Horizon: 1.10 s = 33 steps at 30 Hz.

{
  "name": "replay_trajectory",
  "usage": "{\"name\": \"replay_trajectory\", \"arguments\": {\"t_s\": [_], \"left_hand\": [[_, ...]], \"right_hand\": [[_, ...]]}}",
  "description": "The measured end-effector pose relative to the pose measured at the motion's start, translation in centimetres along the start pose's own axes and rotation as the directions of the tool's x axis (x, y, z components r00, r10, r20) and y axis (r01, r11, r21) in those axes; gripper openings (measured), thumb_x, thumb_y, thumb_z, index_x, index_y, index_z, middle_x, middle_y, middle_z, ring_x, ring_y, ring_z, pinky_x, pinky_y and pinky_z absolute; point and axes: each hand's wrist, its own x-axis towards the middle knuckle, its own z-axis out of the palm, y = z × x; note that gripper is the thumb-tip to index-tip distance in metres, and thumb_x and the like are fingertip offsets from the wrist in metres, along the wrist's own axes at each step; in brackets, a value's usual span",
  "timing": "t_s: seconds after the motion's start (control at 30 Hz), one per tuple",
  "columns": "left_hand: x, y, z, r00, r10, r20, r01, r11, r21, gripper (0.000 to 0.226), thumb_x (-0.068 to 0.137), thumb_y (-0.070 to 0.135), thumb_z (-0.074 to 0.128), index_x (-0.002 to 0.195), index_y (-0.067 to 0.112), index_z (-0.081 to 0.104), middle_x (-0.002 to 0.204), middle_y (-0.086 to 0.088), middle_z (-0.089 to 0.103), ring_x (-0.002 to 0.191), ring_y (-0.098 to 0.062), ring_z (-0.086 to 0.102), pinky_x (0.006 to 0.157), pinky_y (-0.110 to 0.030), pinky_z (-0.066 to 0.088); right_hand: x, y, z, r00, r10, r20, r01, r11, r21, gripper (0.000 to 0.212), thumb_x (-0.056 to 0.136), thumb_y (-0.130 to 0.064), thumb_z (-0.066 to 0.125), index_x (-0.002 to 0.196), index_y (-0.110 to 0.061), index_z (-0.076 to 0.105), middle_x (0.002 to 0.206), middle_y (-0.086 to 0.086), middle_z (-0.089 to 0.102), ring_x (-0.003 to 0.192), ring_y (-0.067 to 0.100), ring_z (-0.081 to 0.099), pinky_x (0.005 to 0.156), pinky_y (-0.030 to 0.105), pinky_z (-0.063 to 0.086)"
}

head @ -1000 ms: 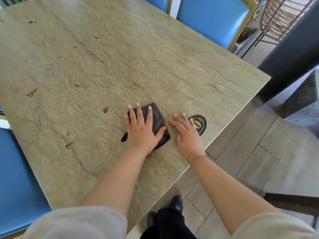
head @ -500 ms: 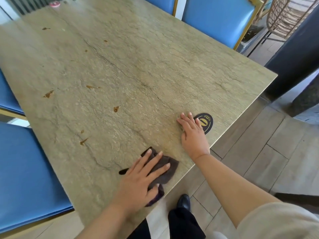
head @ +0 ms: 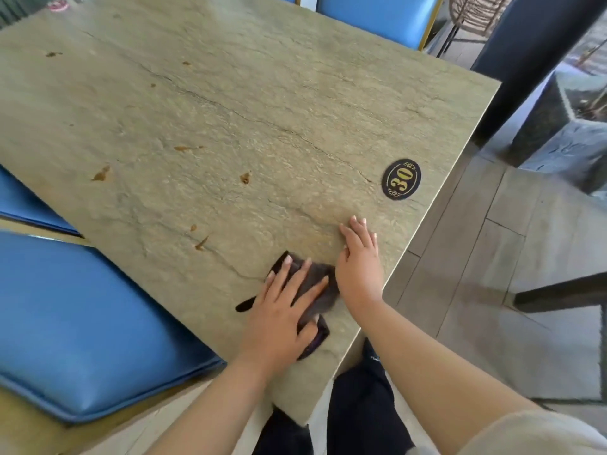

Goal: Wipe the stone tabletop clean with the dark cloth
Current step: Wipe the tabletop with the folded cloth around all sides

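From the head view, the left hand (head: 279, 318) presses the crumpled dark cloth (head: 313, 284) flat with straight fingers, low and centre in the frame, near the close corner of the greenish stone table (head: 295, 103); the right hand (head: 359, 262) rests flat beside it, touching the cloth's edge, its grip released; brown sauce stains (head: 244, 178) dot the centre and left; the risk is that strokes kept at this corner miss them, or smear them towards the black oval number plaque (head: 401, 179).

The left hand (head: 282, 310) is covering much of the dark cloth (head: 317, 284); the far blue chairs (head: 377, 14) are running off the picture's edge.
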Motion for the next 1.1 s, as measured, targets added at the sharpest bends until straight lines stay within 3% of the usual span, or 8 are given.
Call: {"name": "replay_trajectory", "arguments": {"t_s": [0.1, 0.4, 0.53, 0.67, 0.73, 0.87, 0.97, 1.1], "left_hand": [[-3.8, -3.2, -0.8, 0.997, 0.083, 0.007, -0.083, 0.996, 0.033, 0.064, 0.089, 0.040, 0.044, 0.149, 0.042, 0.024, 0.161, 0.007, 0.015, 0.150, -0.021, 0.007, 0.117, -0.050, 0.023], [3.7, -6.3, -1.1, 0.931, -0.358, -0.072, 0.364, 0.926, 0.104, 0.061, 0.090, 0.052, 0.022, 0.150, 0.038, 0.026, 0.162, -0.001, 0.016, 0.149, -0.032, 0.004, 0.118, -0.057, 0.009], [-2.6, -0.5, -0.2, 0.999, -0.038, -0.006, 0.039, 0.994, 0.106, 0.062, 0.091, 0.047, 0.035, 0.152, 0.037, 0.021, 0.163, 0.002, 0.009, 0.150, -0.028, 0.001, 0.116, -0.054, 0.017], [-8.7, 0.2, 0.0, 0.947, 0.316, 0.062, -0.319, 0.946, 0.060, 0.067, 0.088, 0.042, 0.050, 0.150, 0.039, 0.024, 0.162, 0.004, 0.014, 0.150, -0.025, 0.008, 0.117, -0.050, 0.021], [-8.4, -2.8, -0.4, 0.932, 0.354, 0.085, -0.360, 0.930, 0.075, 0.066, 0.089, 0.043, 0.049, 0.150, 0.041, 0.023, 0.162, 0.005, 0.014, 0.150, -0.022, 0.008, 0.118, -0.048, 0.020], [-4.1, -6.6, -0.7, 1.000, -0.011, 0.013, 0.010, 0.998, 0.062, 0.060, 0.092, 0.044, 0.036, 0.151, 0.039, 0.023, 0.162, 0.000, 0.015, 0.150, -0.026, 0.006, 0.114, -0.055, 0.024], [-1.5, -5.0, -0.6, 0.951, -0.307, -0.046, 0.309, 0.950, 0.051, 0.060, 0.093, 0.046, 0.036, 0.151, 0.036, 0.025, 0.161, -0.002, 0.019, 0.149, -0.030, 0.008, 0.115, -0.057, 0.020], [-4.1, 0.4, 0.3, 0.982, -0.187, -0.028, 0.189, 0.978, 0.092, 0.063, 0.091, 0.047, 0.032, 0.152, 0.036, 0.020, 0.162, 0.000, 0.011, 0.150, -0.029, 0.002, 0.117, -0.055, 0.016]], "right_hand": [[-1.9, -0.2, 0.7, 0.994, -0.109, 0.009, 0.110, 0.989, -0.103, 0.047, 0.097, -0.004, 0.039, 0.143, -0.011, 0.040, 0.157, 0.003, 0.026, 0.147, 0.013, 0.006, 0.118, 0.023, -0.003], [-1.5, -0.8, 0.6, 0.999, -0.030, -0.011, 0.030, 0.999, -0.034, 0.040, 0.097, -0.008, 0.039, 0.135, -0.011, 0.051, 0.151, 0.000, 0.036, 0.146, 0.013, 0.013, 0.120, 0.026, 0.006], [-1.5, -0.7, 0.3, 0.999, -0.021, 0.026, 0.021, 1.000, -0.015, 0.042, 0.097, -0.006, 0.039, 0.137, -0.010, 0.050, 0.153, 0.000, 0.033, 0.147, 0.014, 0.012, 0.109, 0.006, -0.008], [-2.3, -0.9, -0.1, 0.998, -0.032, 0.058, 0.034, 0.998, -0.045, 0.043, 0.098, -0.009, 0.039, 0.141, -0.011, 0.045, 0.155, 0.000, 0.029, 0.147, 0.015, 0.011, 0.117, 0.020, 0.001], [-3.2, -1.0, -0.2, 0.997, -0.026, 0.080, 0.028, 0.999, -0.025, 0.043, 0.099, -0.009, 0.038, 0.141, -0.010, 0.044, 0.155, -0.001, 0.028, 0.147, 0.015, 0.009, 0.118, 0.020, 0.001], [-5.4, -1.1, 0.0, 0.993, -0.055, 0.104, 0.055, 0.998, 0.004, 0.044, 0.098, -0.008, 0.039, 0.141, -0.009, 0.043, 0.156, 0.001, 0.028, 0.147, 0.013, 0.007, 0.110, 0.009, -0.011], [-6.5, -0.8, -0.2, 0.987, -0.054, 0.149, 0.054, 0.999, 0.000, 0.045, 0.099, -0.011, 0.037, 0.144, -0.012, 0.038, 0.158, -0.002, 0.022, 0.148, 0.012, 0.002, 0.109, 0.010, -0.012], [-7.1, -0.8, -1.0, 0.977, -0.032, 0.212, 0.014, 0.996, 0.086, 0.046, 0.099, -0.008, 0.036, 0.145, -0.013, 0.039, 0.157, -0.005, 0.022, 0.147, 0.011, 0.004, 0.119, 0.024, 0.002]]}}
